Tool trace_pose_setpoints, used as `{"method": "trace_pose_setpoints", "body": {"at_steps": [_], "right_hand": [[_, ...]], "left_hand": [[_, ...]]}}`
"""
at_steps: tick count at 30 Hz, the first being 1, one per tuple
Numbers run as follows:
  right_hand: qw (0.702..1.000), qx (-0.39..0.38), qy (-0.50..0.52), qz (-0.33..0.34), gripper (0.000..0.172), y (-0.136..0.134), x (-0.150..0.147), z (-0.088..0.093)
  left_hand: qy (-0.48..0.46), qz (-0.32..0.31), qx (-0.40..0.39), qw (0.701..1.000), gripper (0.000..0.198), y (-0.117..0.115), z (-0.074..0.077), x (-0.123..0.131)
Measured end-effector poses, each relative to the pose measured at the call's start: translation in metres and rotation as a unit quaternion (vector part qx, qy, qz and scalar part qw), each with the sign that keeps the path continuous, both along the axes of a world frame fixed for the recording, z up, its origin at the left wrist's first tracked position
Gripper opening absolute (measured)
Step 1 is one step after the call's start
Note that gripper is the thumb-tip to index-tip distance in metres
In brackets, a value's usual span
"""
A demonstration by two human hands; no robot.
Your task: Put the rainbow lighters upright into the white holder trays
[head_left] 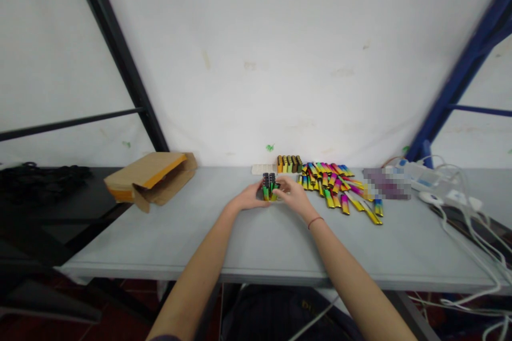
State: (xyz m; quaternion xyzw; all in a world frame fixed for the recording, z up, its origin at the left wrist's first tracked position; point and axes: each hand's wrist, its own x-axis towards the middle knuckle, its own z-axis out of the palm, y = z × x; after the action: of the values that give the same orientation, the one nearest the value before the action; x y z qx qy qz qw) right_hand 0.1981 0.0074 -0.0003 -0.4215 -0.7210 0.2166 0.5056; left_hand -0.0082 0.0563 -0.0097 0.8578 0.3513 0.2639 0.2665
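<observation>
- Head view, our only cam: we're seeing both hands working approx. mid-worktop [192,234], w/ an upright block [266,193] of lighter-like pieces standing btwn them, dark tops up, green/yellow lower ends down.
- L hand [248,197]: it's cupping the block's L side, fingers wrapping it, so we're calling that a grasp.
- R hand [295,195]: its fingers are bending in at the block's R edge, by a dark-green piece [276,186]; we're not managing to tell if they're pinching it or just touching, too small.
- Key relation: the block is sitting immed. L of the R fingers, long axes of its pieces running vert.; the loose pile [334,184] is lying on the R hand's far R side, pieces flat, axes pointing mixed ways, R hand being the nearer.
- Behind the hands, a 2nd upright set [289,164], gold w/ dark ends, is standing near the wall, w/ a pale tray [263,169] lying just L of it.
- Farther out: cardboard box [148,173] is lying L; white cables [460,213] are trailing R.
</observation>
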Motion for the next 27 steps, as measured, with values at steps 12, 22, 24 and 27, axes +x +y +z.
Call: {"method": "trace_pose_setpoints", "body": {"at_steps": [12, 22, 24, 27], "right_hand": [[0.986, 0.086, -0.116, -0.082, 0.022, -0.008, 0.002, 0.008], [0.817, -0.151, -0.155, -0.534, 0.035, -0.039, 0.103, 0.029], [0.788, -0.198, -0.179, -0.554, 0.038, -0.053, 0.132, 0.023], [0.750, -0.259, -0.219, -0.568, 0.048, -0.066, 0.172, 0.009]], "left_hand": [[0.041, 0.031, 0.014, 0.999, 0.074, -0.003, 0.001, 0.003], [0.072, 0.060, 0.003, 0.996, 0.073, -0.005, 0.005, 0.001], [0.076, 0.061, 0.003, 0.995, 0.073, -0.005, 0.006, 0.001], [0.084, 0.058, 0.006, 0.995, 0.074, -0.006, 0.007, 0.002]]}}
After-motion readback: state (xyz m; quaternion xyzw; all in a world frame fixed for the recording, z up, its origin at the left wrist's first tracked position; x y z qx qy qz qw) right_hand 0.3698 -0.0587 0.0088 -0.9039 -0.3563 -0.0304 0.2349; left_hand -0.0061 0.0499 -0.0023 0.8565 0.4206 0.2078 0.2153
